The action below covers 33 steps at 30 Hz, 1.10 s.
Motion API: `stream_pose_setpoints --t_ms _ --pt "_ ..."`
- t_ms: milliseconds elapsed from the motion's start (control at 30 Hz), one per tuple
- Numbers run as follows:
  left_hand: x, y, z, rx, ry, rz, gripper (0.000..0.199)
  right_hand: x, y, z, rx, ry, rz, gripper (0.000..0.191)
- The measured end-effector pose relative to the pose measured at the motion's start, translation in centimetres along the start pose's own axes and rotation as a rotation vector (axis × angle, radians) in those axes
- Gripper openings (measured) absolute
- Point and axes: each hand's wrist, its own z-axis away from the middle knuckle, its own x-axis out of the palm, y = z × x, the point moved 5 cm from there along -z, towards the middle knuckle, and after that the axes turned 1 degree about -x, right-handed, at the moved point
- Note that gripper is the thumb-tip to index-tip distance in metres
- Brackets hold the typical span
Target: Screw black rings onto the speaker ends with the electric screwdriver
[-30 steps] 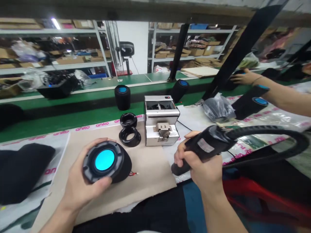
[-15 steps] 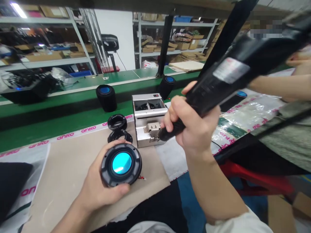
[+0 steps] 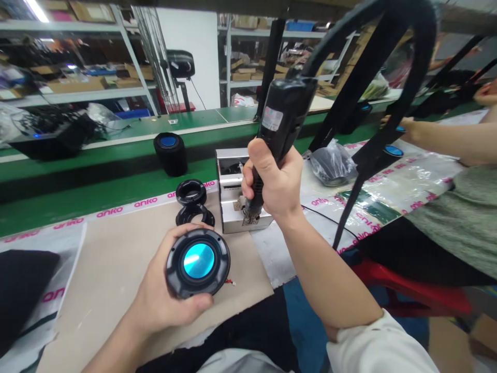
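Observation:
My left hand (image 3: 161,295) is closed round the rim of a round black speaker (image 3: 178,287) with a shiny blue centre, which faces up. A small red wire end (image 3: 230,282) shows at its right side. My right hand (image 3: 277,181) grips a black electric screwdriver (image 3: 285,111) with a thick black hose at its top. Its lower end points down at the front of a silver screw feeder box (image 3: 229,225); the bit is hard to make out and I cannot tell whether it touches. Two black rings (image 3: 191,192) lie beside the box.
A beige cardboard sheet (image 3: 116,259) covers the near bench. A black cylindrical speaker (image 3: 170,160) stands on the green bench behind. To the right are a plastic-wrapped item (image 3: 333,163), a co-worker's arm (image 3: 438,135) and a red stool (image 3: 411,287). A black object (image 3: 23,295) sits at left.
My right hand has moved left and brought the screwdriver more upright, its lower end now over the front of the silver box. The left hand still holds the speaker, nearly unmoved.

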Motion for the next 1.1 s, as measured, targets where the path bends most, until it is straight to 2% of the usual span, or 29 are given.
stream_pose_setpoints --t_ms 200,333,467,567,667,733,833,867,933,1000,1100 --pt "-0.1 -0.4 0.0 -0.03 -0.003 0.026 0.086 -0.3 0.6 0.0 0.017 -0.021 -0.006 0.06" --pt "-0.1 -0.6 -0.2 -0.075 -0.013 0.042 0.088 -0.4 0.3 0.9 0.111 -0.03 -0.019 0.059" --pt "-0.2 -0.2 -0.9 -0.091 -0.025 0.003 0.085 -0.1 -3.6 1.4 0.021 0.026 -0.097 0.052" --pt "-0.4 0.4 -1.3 -0.104 -0.052 -0.031 0.081 1.0 -7.2 1.4 -0.037 -0.001 -0.064 0.047" --pt "-0.4 0.9 -1.4 -0.12 -0.106 -0.024 0.078 1.9 -8.7 2.2 0.071 -0.078 0.047 0.049" --pt "-0.5 1.1 -1.4 -0.126 -0.12 -0.029 0.077 1.8 -7.9 3.8 0.22 -0.13 0.129 0.05" --pt "-0.5 1.1 -1.3 -0.125 -0.115 -0.067 0.077 0.4 -4.5 8.0 0.549 -0.147 0.251 0.055" --pt "-0.4 1.0 -1.3 -0.122 -0.116 -0.076 0.078 -0.2 -3.1 9.7 0.681 -0.13 0.268 0.065" --pt "-0.2 0.9 -1.2 -0.103 -0.117 -0.071 0.079 -0.9 -0.4 12.6 0.843 -0.093 0.172 0.09" --pt "0.1 0.9 -1.0 -0.086 -0.111 -0.058 0.078 -0.9 1.5 14.7 0.897 -0.056 0.079 0.098" --pt "0.0 0.9 -0.9 -0.087 -0.106 -0.056 0.077 -0.4 2.8 16.0 0.863 0.031 0.039 0.089"
